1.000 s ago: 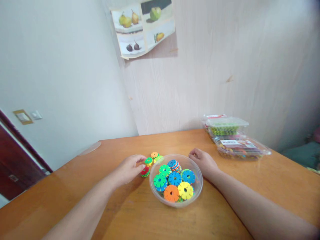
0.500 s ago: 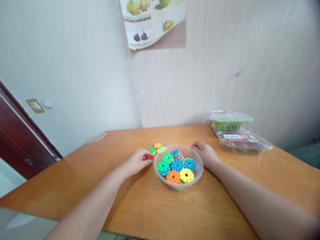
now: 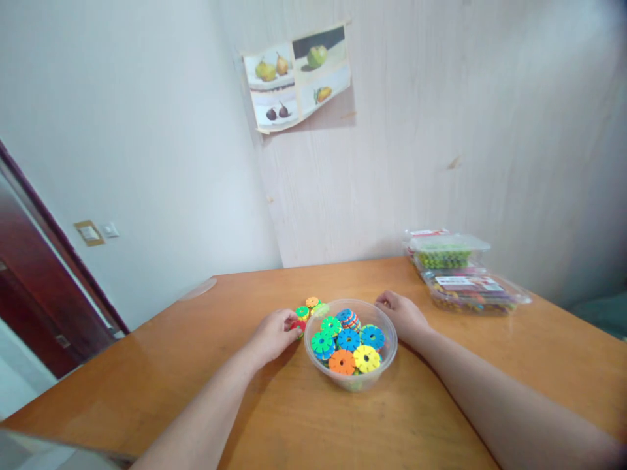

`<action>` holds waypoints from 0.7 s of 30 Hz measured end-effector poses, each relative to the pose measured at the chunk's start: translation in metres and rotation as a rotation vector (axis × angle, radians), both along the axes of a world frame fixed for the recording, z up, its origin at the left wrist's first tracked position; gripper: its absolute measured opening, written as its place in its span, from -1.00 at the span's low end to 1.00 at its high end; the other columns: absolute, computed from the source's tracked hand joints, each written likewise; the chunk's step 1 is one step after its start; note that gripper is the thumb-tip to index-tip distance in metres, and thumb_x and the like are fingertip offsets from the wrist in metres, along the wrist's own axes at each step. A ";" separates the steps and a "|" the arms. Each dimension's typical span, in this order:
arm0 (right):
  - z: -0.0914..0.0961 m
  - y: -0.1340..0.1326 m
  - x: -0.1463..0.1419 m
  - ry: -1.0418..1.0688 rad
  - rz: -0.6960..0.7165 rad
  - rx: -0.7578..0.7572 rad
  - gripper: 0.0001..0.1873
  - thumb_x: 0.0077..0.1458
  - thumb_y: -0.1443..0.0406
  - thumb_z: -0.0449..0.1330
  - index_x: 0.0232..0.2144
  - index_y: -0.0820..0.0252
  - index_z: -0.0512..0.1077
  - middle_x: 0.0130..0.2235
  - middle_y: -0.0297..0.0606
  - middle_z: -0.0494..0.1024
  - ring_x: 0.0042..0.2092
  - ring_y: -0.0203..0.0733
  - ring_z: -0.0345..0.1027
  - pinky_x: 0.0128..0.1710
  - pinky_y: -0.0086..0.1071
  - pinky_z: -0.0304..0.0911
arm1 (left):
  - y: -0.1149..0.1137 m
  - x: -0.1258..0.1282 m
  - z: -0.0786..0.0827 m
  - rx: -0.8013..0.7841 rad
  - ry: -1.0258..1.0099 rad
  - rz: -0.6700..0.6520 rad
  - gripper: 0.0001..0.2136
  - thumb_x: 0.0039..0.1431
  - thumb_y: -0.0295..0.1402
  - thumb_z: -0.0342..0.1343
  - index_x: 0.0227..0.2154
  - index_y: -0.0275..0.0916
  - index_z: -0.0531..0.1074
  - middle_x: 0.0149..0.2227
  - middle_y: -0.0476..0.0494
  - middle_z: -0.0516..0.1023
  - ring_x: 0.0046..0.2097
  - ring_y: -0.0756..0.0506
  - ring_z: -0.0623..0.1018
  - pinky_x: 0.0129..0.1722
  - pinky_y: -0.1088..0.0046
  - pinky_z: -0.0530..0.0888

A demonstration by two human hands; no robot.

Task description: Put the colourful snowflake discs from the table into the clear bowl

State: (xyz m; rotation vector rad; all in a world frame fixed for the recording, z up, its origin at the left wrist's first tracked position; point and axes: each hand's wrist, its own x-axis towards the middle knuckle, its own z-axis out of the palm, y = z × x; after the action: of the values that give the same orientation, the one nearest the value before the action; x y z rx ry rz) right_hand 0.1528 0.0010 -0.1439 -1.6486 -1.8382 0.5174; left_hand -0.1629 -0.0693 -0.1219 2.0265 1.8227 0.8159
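Observation:
A clear plastic bowl (image 3: 351, 386) holds several notched plastic discs, with an orange disc (image 3: 341, 362), a yellow disc (image 3: 366, 359) and blue and green ones on top. Left of the bowl, my left hand (image 3: 274, 336) has its thumb and fingers closed around a red notched disc (image 3: 298, 325), low at the table. Behind that lie small stacks with a green disc (image 3: 302, 312) and an orange disc (image 3: 312, 301) uppermost. My right hand (image 3: 404, 316) rests on the table at the bowl's right side, fingers curled in; their tips are partly hidden.
Clear lidded boxes (image 3: 477, 294) with small coloured pieces are piled at the back right of the wooden table (image 3: 304, 418). A clear round lid (image 3: 197, 288) lies at the table's far left edge. Behind stands a wall with a fruit picture (image 3: 298, 81).
The view has tilted up, so the table and everything on it sits lower in the picture. Both hands keep nearly the same places beside the bowl.

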 end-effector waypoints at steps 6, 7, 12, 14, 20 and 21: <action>0.000 0.000 0.000 -0.004 0.013 0.000 -0.74 0.12 0.15 0.05 -0.32 0.13 0.47 -0.34 -0.21 0.58 -0.29 -0.17 0.39 -0.42 -0.41 0.05 | 0.003 0.003 -0.007 0.017 -0.020 0.023 -0.75 -0.01 -0.18 0.24 -0.30 -0.20 0.50 -0.24 -0.13 0.64 -0.20 -0.14 0.60 -0.20 0.39 0.48; -0.001 0.000 0.000 -0.003 0.014 -0.001 -0.74 0.12 0.15 0.06 -0.32 0.13 0.47 -0.35 -0.21 0.58 -0.30 -0.17 0.39 -0.42 -0.41 0.05 | 0.004 0.003 -0.009 0.023 -0.021 0.032 -0.75 -0.02 -0.19 0.24 -0.30 -0.19 0.50 -0.25 -0.12 0.64 -0.20 -0.14 0.60 -0.20 0.39 0.48; -0.002 0.002 0.001 0.002 0.016 -0.007 -0.75 0.12 0.14 0.07 -0.32 0.13 0.48 -0.35 -0.23 0.58 -0.31 -0.18 0.39 -0.43 -0.41 0.03 | 0.003 0.005 -0.007 0.061 -0.033 0.065 -0.79 -0.02 -0.24 0.24 -0.31 -0.19 0.49 -0.28 -0.11 0.63 -0.22 -0.13 0.59 -0.18 0.38 0.48; -0.003 0.002 0.001 0.000 0.016 -0.008 -0.75 0.12 0.14 0.08 -0.32 0.13 0.48 -0.35 -0.23 0.58 -0.31 -0.19 0.39 -0.43 -0.41 0.03 | -0.001 0.006 -0.002 0.085 -0.040 0.072 -0.80 0.00 -0.26 0.21 -0.29 -0.19 0.49 -0.27 -0.11 0.63 -0.19 -0.13 0.58 -0.14 0.36 0.47; 0.000 0.000 0.000 -0.005 0.007 -0.002 -0.76 0.12 0.15 0.08 -0.32 0.13 0.47 -0.35 -0.23 0.57 -0.30 -0.18 0.39 -0.43 -0.41 0.03 | -0.035 0.023 0.031 0.175 -0.083 0.044 -0.75 0.10 -0.26 0.13 -0.15 -0.18 0.46 -0.08 -0.12 0.58 0.00 -0.16 0.51 0.07 0.27 0.38; 0.000 -0.001 -0.001 -0.005 0.007 -0.002 -0.76 0.12 0.15 0.08 -0.32 0.12 0.47 -0.35 -0.23 0.57 -0.30 -0.18 0.39 -0.43 -0.41 0.03 | -0.044 0.029 0.038 0.176 -0.101 0.012 -0.75 0.11 -0.27 0.13 -0.14 -0.16 0.47 -0.06 -0.11 0.58 0.01 -0.16 0.51 0.08 0.26 0.36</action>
State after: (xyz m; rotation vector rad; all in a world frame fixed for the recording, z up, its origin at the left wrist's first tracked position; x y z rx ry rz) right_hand 0.1521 0.0005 -0.1436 -1.6464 -1.8479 0.5187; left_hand -0.1335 -0.1134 -0.0838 2.0388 1.7645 1.0957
